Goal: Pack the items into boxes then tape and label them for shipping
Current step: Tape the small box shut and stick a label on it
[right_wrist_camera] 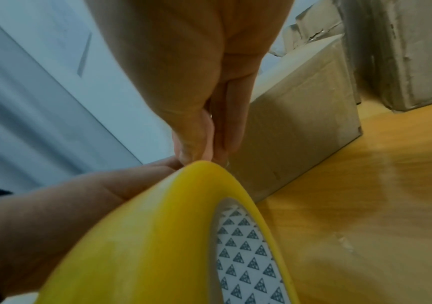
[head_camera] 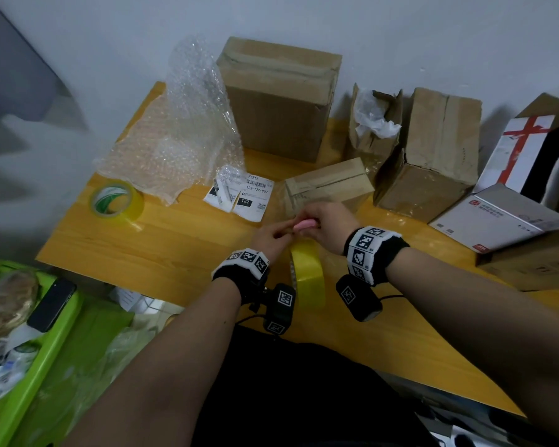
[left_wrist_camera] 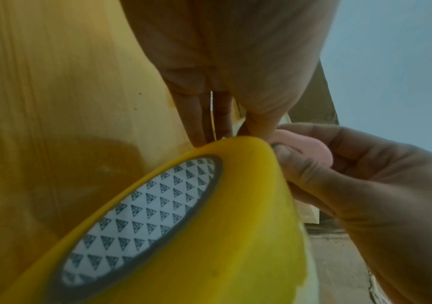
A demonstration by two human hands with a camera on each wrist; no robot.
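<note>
Both hands meet over the wooden table (head_camera: pixel 162 240), just in front of a small taped cardboard box (head_camera: pixel 329 185). My left hand (head_camera: pixel 276 235) pinches the free end of a yellow tape roll (head_camera: pixel 307 275), which hangs on edge between my wrists. My right hand (head_camera: pixel 331 222) grips a small pink cutter (head_camera: pixel 305 224) right at the tape's top edge. In the left wrist view the left hand's thumb (left_wrist_camera: pixel 259 119) presses at the roll (left_wrist_camera: pixel 222 236), next to the pink cutter (left_wrist_camera: pixel 305 150). The right wrist view shows the right hand (right_wrist_camera: pixel 204 144) above the roll (right_wrist_camera: pixel 157 246) and the small box (right_wrist_camera: pixel 300 133) behind.
Shipping labels (head_camera: pixel 249 195), a second yellow tape roll (head_camera: pixel 115 200) and bubble wrap (head_camera: pixel 181 124) lie to the left. A large box (head_camera: pixel 281 101), torn boxes (head_camera: pixel 433 150) and a white box (head_camera: pixel 497 217) line the back and right. A green bin (head_camera: pixel 62 346) with a phone (head_camera: pixel 50 304) sits lower left.
</note>
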